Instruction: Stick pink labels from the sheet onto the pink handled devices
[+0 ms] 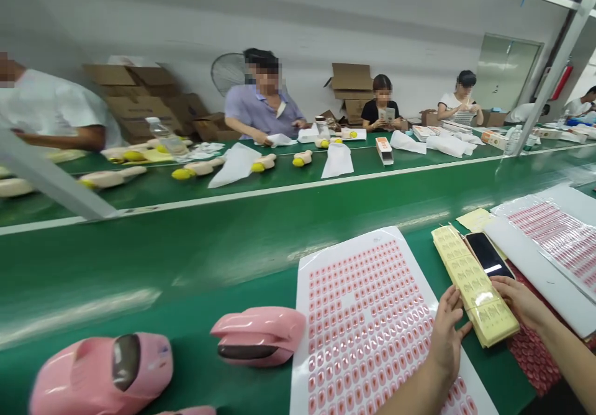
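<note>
Currently: yellow label stack (471,283) between your left hand (444,337) and right hand (521,300); grips open, fingertips touching its sides; press evenly.

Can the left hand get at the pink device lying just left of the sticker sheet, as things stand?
Probably yes. The left hand rests flat on the sticker sheet, fingers against the yellow stack, gripping nothing. Only the flat sheet lies between it and the pink device.

- Pink shells (258,335): smooth, glossy plastic.
- Sticker sheet (367,315): matt white paper carrying shiny pink stickers.
- Yellow label stack (475,284): pale paper with a slight sheen.
- Phone (488,255): glossy black screen.
- Belt (186,259): smooth green, softly shiny.
- Boxes (351,76): matt brown cardboard.
</note>
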Available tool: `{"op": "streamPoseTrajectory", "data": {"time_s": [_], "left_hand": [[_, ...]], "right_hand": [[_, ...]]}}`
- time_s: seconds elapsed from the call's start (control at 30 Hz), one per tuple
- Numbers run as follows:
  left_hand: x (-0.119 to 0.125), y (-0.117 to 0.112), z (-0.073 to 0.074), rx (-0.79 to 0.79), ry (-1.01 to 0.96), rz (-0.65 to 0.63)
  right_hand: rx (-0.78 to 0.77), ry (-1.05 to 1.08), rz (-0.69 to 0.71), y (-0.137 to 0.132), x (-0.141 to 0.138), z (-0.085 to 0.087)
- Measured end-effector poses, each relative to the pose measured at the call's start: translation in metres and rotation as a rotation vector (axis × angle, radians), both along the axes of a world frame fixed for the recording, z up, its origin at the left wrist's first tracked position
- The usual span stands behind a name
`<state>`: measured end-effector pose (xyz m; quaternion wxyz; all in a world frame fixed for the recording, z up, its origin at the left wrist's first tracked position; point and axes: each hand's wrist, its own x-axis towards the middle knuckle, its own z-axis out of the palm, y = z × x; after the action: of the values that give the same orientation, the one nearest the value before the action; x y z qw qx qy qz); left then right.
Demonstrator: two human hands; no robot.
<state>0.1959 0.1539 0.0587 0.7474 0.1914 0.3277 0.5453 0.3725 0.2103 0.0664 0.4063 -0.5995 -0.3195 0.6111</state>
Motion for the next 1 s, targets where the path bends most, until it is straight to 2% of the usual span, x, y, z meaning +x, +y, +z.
{"op": "streamPoseTrajectory", "data": {"time_s": [0.13,0.23,0.33,0.4,0.47,0.57,0.63,0.67,0.73,0.77,0.83,0.93,1.0], "left_hand": [[-0.004,0.000,-0.011,0.090,-0.009,-0.034],[-0.006,-0.001,-0.022,0.153,0.022,-0.087],[-0.004,-0.001,-0.029,0.223,0.173,-0.144],[-0.003,0.001,-0.027,0.259,0.320,-0.185],[-0.005,0.003,-0.017,0.299,0.484,-0.234],[-0.020,0.003,0.014,0.379,0.687,-0.288],[-0.038,-0.003,0.038,0.504,0.805,-0.338],[-0.050,-0.009,0.047,0.633,0.941,-0.404],[-0.075,-0.028,0.054,0.852,1.225,-0.494],[-0.087,-0.039,0.051,0.918,1.356,-0.510],[-0.108,-0.064,0.030,0.996,1.572,-0.484],[-0.128,-0.098,-0.016,1.024,1.855,-0.355],[-0.131,-0.113,-0.043,1.053,1.945,-0.304]], "right_hand": [[0.041,0.027,-0.002,-0.002,-0.005,0.004],[0.080,0.018,0.025,-0.002,-0.004,-0.001],[0.152,-0.111,0.098,-0.002,-0.002,-0.011],[0.252,-0.304,0.147,-0.003,-0.001,-0.018],[0.402,-0.595,0.132,-0.006,-0.001,-0.023],[0.650,-0.992,0.023,-0.011,-0.005,-0.024],[0.782,-1.112,-0.025,-0.014,-0.013,-0.022],[0.833,-1.135,-0.032,-0.016,-0.019,-0.020],[0.913,-1.131,-0.001,-0.019,-0.036,-0.017],[0.942,-1.103,0.047,-0.021,-0.047,-0.016],[0.982,-1.005,0.215,-0.025,-0.072,-0.016],[1.004,-0.828,0.541,-0.031,-0.118,-0.016],[1.009,-0.712,0.741,-0.034,-0.151,-0.012]]}}
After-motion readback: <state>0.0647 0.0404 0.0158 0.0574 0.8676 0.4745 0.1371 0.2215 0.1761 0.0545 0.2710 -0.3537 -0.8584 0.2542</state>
